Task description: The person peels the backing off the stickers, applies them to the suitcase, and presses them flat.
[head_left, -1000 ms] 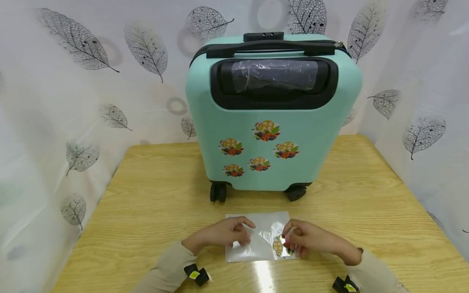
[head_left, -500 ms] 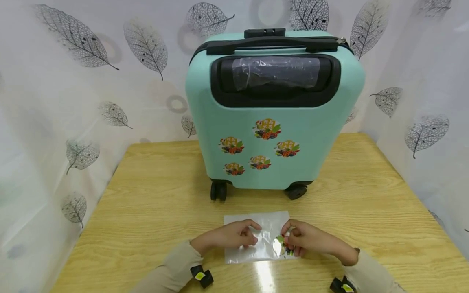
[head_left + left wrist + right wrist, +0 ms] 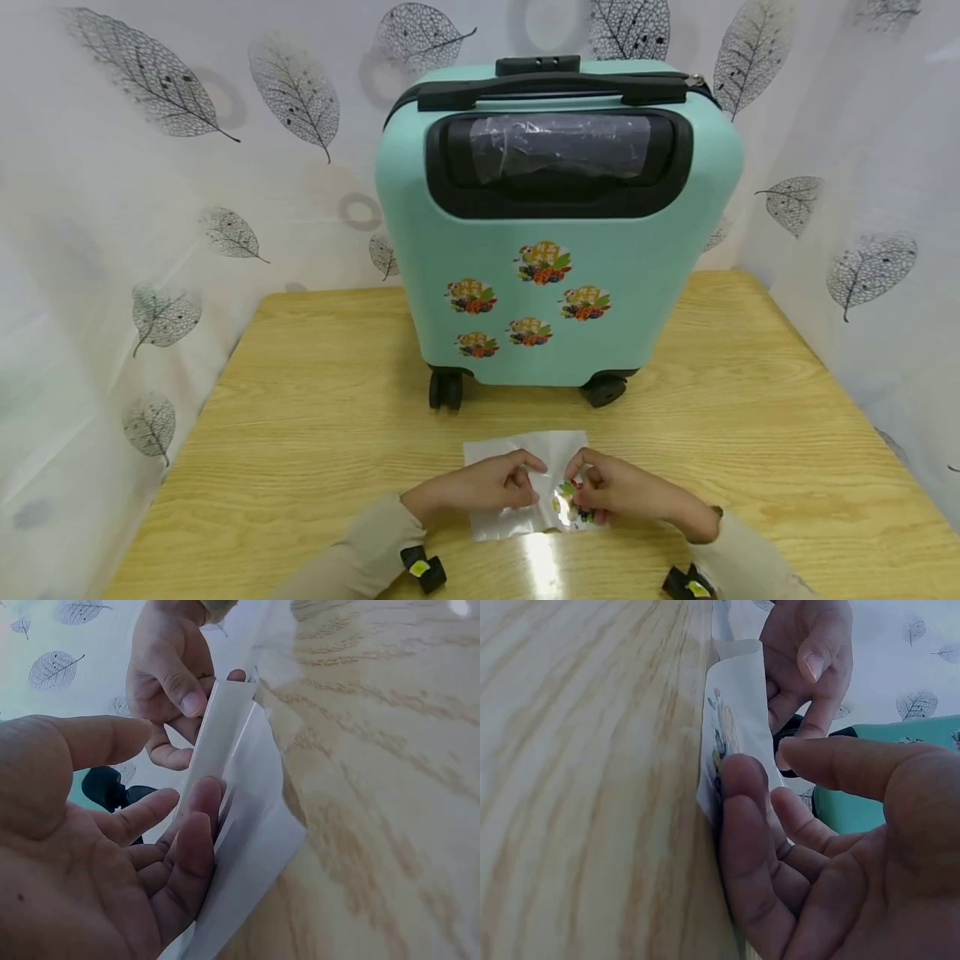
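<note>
A glossy white sticker sheet [image 3: 491, 450] lies near the table's front, bowed up in its middle. One round fruit-print sticker [image 3: 561, 505] shows at its right end, partly covered by fingers. My right hand [image 3: 633, 492] pinches the sheet there; in the right wrist view its fingertips [image 3: 742, 776] overlap the sticker's edge. From the other side, my left hand [image 3: 483, 483] holds the sheet with curled lower fingers [image 3: 196, 844], the forefinger standing free of it. Behind the sheet stands a mint-green suitcase [image 3: 495, 246] with several matching stickers on its front.
The suitcase's black wheels [image 3: 446, 390] rest on the wooden table [image 3: 322, 367], just beyond the sheet. A leaf-patterned white curtain [image 3: 300, 200] hangs behind and at both sides. Light glares off the table in front of the sheet.
My left hand has shifted right, towards the right hand, which has come slightly left. The sheet between them has buckled and its left edge has moved right.
</note>
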A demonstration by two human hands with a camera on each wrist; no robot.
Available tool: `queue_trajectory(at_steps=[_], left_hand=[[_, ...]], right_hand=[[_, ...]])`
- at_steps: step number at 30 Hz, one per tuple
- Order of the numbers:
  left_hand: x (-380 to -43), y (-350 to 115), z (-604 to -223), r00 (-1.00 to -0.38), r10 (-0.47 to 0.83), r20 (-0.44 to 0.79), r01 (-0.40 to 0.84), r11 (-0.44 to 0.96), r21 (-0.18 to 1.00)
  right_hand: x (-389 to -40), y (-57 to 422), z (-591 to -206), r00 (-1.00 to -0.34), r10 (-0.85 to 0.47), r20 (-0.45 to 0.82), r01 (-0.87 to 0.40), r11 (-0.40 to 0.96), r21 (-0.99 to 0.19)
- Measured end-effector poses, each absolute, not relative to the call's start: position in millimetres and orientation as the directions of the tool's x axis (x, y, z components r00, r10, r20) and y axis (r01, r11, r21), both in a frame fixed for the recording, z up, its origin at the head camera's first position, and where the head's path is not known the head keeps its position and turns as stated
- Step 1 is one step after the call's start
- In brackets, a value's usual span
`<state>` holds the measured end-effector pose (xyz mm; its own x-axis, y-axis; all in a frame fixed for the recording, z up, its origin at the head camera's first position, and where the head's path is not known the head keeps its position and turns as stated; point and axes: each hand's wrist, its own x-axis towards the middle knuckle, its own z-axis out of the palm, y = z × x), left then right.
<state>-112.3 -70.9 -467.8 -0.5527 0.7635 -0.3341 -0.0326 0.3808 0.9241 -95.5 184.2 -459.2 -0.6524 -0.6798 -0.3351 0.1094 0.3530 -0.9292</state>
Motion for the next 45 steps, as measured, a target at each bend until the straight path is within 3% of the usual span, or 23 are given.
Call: queue_trajectory(at_steps=[14, 29, 45], left_hand=[[-109.9, -54.0, -474.0, -0.717, 0.621, -0.317, -0.069, 0.389, 0.919], [-108.8, -54.6, -473.8, -0.731, 0.616, -0.295, -0.119, 0.311, 0.943], [-107.6, -57.0, -465.3, -0.746, 0.589, -0.310, -0.129, 0.329, 0.936]], right_hand=[[-94.3, 182.3, -461.6, -0.676, -0.643, -0.360, 0.128, 0.378, -0.917], [-86.7, 180.5, -462.5, -0.684, -0.659, -0.314, 0.111, 0.331, -0.937], [-83.6, 170.6, -456.1, -0.744, -0.625, -0.237, -0.051, 0.406, -0.912]])
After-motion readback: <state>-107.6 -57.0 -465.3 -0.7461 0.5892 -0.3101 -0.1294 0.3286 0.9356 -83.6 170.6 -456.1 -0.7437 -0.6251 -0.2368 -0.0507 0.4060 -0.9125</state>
